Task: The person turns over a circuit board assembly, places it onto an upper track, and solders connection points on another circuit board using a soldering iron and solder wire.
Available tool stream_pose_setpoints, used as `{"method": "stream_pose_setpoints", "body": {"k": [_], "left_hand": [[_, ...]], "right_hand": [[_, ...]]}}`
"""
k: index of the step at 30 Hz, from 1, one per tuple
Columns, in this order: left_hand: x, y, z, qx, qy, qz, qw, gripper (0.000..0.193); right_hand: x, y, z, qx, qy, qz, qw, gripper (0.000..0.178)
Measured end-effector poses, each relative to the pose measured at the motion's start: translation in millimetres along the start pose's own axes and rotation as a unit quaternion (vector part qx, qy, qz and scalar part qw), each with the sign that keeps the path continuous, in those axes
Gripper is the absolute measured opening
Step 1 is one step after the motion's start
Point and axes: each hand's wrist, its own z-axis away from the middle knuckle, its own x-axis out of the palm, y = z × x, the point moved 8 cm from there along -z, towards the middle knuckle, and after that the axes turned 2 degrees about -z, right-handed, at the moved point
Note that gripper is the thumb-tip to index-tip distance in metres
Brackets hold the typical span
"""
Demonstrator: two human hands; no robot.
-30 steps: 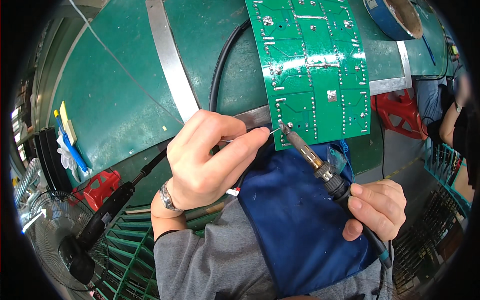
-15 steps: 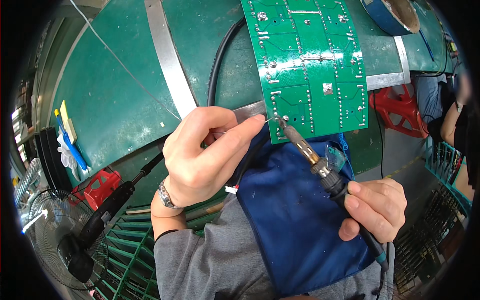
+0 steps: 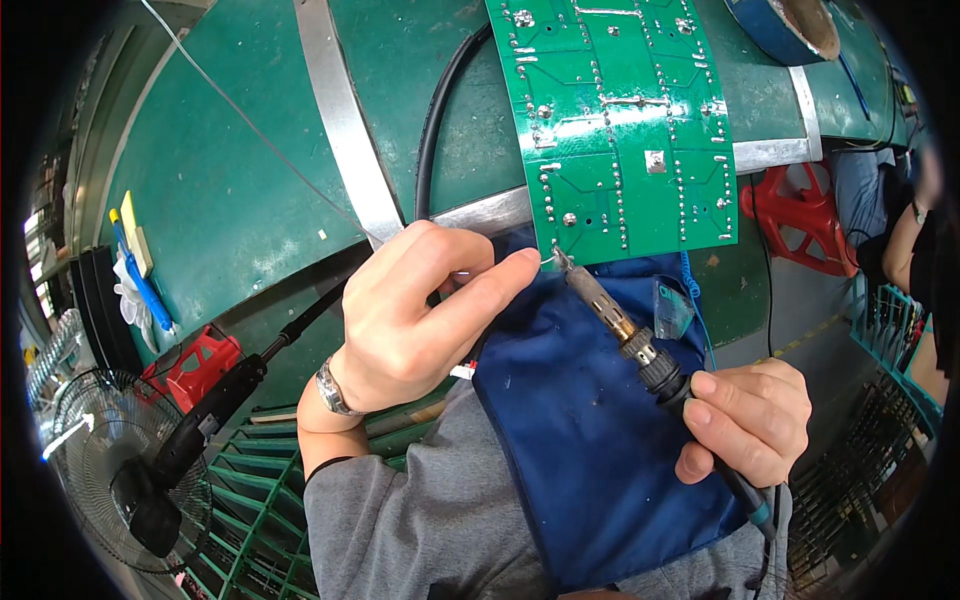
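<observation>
You get bright, even overhead light, sharp centre, soft shadows; fisheye bending and black vignette from 12 round to 12 o'clock.

Left hand [image 3: 410, 320] raised at centre, back toward the camera, fingers curled, index finger and thumb extended to the right and pinched together at the tips; metal band on the wrist; grey sleeve pushed back to the forearm. Right hand [image 3: 745, 420] lower right, fingers wrapped in a closed pen-like grip, knuckles outward; forearm mostly hidden.
</observation>
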Motion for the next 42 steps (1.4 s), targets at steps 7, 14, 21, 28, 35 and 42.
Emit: {"method": "stream_pose_setpoints", "body": {"k": [7,14,21,28,35,42], "left_hand": [[-7,-16,-13,-0.022,0.031,-0.002,0.999,0.033],[-36,-19,-22,-0.016,0.038,-0.057,0.997,0.023],[-39,-36,-46,-0.08,0.016,0.077,0.994,0.018],[-38,-62,-91,-0.091,0.007,0.107,0.99,0.008],[-26,-92,-149,0.014,0.146,-0.035,0.989,0.01],[-9,-112,-151,-0.056,0.125,-0.017,0.99,0.01]], "right_hand": [[-7,9,-3,-0.038,-0.009,0.006,0.999,0.028],[-54,22,-3,0.027,0.114,0.15,0.982,0.023],[-98,104,-17,0.179,0.288,0.31,0.888,0.024],[-110,137,-16,0.237,0.231,0.308,0.892,0.026],[-96,134,8,0.213,0.279,0.218,0.911,0.034],[-26,114,-1,0.21,0.204,0.096,0.951,0.052]]}}
